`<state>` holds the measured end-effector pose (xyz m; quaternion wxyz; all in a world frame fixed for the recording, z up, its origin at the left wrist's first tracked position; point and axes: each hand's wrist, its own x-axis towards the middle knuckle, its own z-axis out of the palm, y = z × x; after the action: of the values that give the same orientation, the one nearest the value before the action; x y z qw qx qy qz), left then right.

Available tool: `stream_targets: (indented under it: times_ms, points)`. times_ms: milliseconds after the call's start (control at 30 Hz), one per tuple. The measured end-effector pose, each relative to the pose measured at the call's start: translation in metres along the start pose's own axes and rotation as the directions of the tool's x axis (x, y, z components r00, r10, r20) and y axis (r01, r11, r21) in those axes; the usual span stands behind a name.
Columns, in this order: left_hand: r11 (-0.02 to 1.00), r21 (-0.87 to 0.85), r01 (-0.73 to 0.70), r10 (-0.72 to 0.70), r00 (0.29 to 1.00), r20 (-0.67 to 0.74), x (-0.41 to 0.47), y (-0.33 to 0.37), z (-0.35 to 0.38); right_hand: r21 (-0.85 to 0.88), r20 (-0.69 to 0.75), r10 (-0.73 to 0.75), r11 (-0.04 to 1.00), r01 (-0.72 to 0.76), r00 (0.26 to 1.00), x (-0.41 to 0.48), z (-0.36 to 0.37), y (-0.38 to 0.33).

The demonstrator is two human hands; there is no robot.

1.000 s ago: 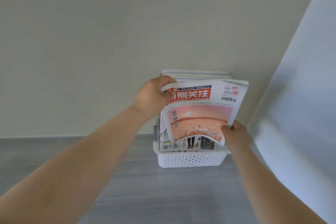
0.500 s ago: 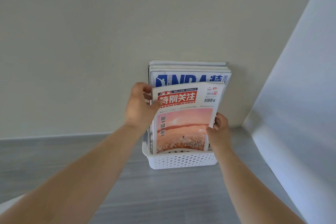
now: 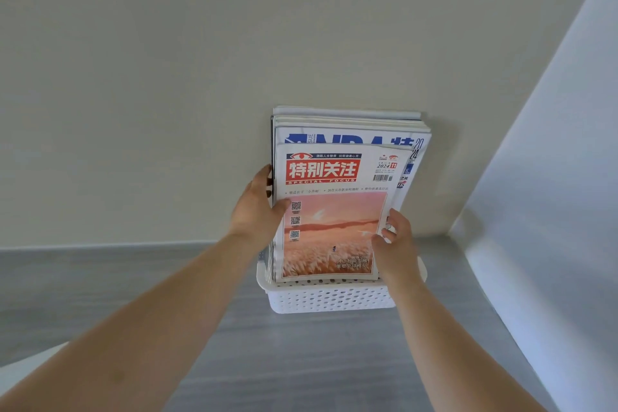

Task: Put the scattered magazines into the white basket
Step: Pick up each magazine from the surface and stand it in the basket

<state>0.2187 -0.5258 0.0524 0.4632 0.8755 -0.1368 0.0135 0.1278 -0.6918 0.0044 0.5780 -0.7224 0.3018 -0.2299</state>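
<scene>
Against a cream wall (image 3: 167, 77), the white basket (image 3: 334, 301) holds upright magazines (image 3: 351, 130). Left hand (image 3: 257, 211) and right hand (image 3: 398, 244) clasp the red-titled front magazine (image 3: 334, 227).

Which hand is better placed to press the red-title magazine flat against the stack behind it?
Probably the left hand: its thumb lies on the red-title magazine and its fingers wrap the left edge of the stack. The right hand only pinches the magazine's lower right edge.
</scene>
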Motion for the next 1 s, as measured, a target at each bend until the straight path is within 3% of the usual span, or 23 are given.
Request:
stream_targets:
  times_ms: [133,233,400,533,733,867,1000]
  points:
    - [0.981,-0.166,0.100,-0.111,0.992,-0.062,-0.012,-0.004,-0.016,-0.084,-0.088,-0.080,0.994,0.073,0.993,-0.019,-0.001,-0.010]
    - [0.965,-0.244,0.091,-0.101,0.994,-0.030,-0.038,-0.011,-0.039,-0.178,-0.089,-0.187,0.969,0.169,0.978,-0.047,-0.003,-0.016]
    - [0.926,-0.350,0.141,-0.157,0.987,-0.018,-0.109,-0.052,-0.091,-0.263,0.064,-0.264,0.926,0.271,0.962,-0.109,0.015,-0.022]
    - [0.913,-0.338,0.228,-0.260,0.964,-0.053,-0.180,-0.110,-0.148,-0.299,0.222,-0.260,0.899,0.319,0.940,-0.172,0.060,-0.023]
    - [0.858,-0.238,0.456,-0.503,0.839,-0.207,-0.284,-0.207,-0.249,-0.267,0.427,-0.238,0.889,0.373,0.872,-0.282,0.151,-0.016]
    - [0.829,-0.172,0.533,-0.556,0.748,-0.362,-0.338,-0.255,-0.309,-0.260,0.597,-0.247,0.841,0.475,0.763,-0.351,0.211,-0.002]
    - [0.774,-0.083,0.628,-0.588,0.663,-0.463,-0.373,-0.292,-0.360,-0.251,0.826,-0.190,0.719,0.648,0.531,-0.406,0.262,0.007]
